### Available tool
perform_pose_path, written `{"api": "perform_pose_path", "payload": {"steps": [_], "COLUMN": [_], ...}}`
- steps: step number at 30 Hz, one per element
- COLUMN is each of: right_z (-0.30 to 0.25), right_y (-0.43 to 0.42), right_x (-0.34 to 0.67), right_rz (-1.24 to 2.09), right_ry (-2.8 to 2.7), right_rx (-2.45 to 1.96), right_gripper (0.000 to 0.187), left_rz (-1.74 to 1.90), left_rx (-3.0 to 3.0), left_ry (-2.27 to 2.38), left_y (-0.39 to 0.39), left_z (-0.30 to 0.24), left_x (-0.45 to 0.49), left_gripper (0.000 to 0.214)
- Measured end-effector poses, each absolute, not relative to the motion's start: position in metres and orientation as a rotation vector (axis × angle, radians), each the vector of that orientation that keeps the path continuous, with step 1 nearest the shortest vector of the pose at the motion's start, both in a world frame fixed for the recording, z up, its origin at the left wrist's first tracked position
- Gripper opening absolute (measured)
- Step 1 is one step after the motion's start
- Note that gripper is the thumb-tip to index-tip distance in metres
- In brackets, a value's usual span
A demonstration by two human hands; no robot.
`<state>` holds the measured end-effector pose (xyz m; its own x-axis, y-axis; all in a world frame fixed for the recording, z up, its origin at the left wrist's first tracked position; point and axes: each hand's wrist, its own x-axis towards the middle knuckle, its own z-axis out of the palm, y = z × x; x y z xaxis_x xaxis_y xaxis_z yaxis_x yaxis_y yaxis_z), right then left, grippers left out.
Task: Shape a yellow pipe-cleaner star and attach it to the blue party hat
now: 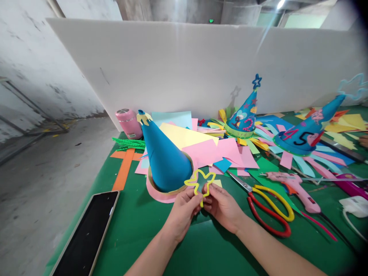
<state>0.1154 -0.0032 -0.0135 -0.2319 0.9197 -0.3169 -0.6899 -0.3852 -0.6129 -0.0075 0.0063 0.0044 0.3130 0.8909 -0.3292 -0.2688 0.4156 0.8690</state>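
Both my hands hold a yellow pipe-cleaner star (197, 177) above the near part of the table. My left hand (186, 207) pinches its lower left side, close to the short stem that points down. At the lower right point, the fingers of my right hand (220, 203) are closed on the same star. Just beyond my left hand stands a blue paper cone hat (166, 161), leaning a little left, with a pink brim (152, 189) and a pale yellow cut-paper collar (144, 119) round its tip. Part of the brim's right side is hidden behind the star and hands.
Scissors (271, 207) with red and yellow handles and a pink glue gun (296, 186) lie right. Two decorated cone hats (244, 115) stand behind among paper sheets. A phone (89, 230), green pipe cleaners (129, 144) and a pink canister (128, 124) are left. A white board (184, 69) borders the back.
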Motion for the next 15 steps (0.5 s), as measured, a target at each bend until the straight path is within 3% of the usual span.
{"api": "perform_pose_path", "payload": {"steps": [15], "right_z": [-0.0163], "right_y": [-0.0051], "right_x": [0.1201], "right_rz": [1.827], "right_ry": [-0.429], "right_rx": [-0.86], "right_gripper": [0.018], "left_rz": [0.908], "left_rx": [0.932], "left_ry": [0.975], "left_y": [0.0045], "left_z": [0.0031], "left_x": [-0.0055], "left_gripper": [0.019]}}
